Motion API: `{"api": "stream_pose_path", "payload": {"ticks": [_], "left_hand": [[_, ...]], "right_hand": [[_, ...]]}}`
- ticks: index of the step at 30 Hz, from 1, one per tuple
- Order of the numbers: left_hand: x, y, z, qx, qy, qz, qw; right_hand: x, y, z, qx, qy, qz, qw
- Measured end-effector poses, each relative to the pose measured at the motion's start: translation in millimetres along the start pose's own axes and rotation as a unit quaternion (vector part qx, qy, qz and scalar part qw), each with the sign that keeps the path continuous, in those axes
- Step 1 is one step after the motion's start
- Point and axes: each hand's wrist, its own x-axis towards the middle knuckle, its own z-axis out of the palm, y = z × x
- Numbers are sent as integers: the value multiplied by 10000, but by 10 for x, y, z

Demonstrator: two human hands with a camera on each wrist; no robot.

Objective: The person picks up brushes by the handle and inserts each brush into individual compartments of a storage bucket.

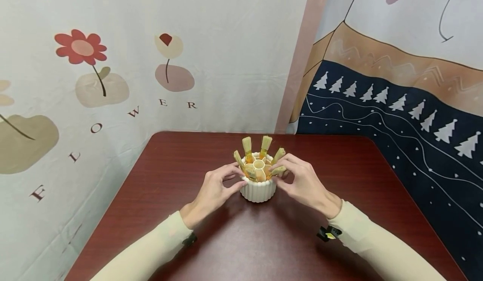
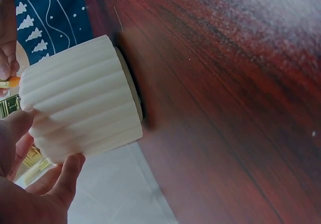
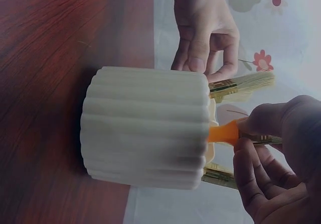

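Note:
A white ribbed round holder stands on the dark red table. Several small brushes with orange handles and pale bristles stick up from its compartments. My left hand grips the holder's left rim between thumb and fingers. On the holder's right side, my right hand pinches one brush, which leans outward over the rim with its orange handle in a compartment.
The table's far edge meets a flower-print cloth on the left and a dark blue tree-print cloth on the right. Bare tabletop lies all round the holder.

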Motion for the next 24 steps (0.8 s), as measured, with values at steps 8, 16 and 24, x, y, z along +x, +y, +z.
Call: {"api": "stream_pose_path", "payload": {"ticks": [8, 16, 24], "left_hand": [[-1, 0, 6, 27, 0, -19, 10000], [-2, -4, 15, -10, 6, -72, 10000], [1, -8, 16, -13, 3, -80, 10000]], "right_hand": [[0, 9, 51, 87, -14, -14, 10000], [-30, 18, 64, 73, 53, -15, 10000], [-60, 4, 37, -26, 93, 148, 9998]]}}
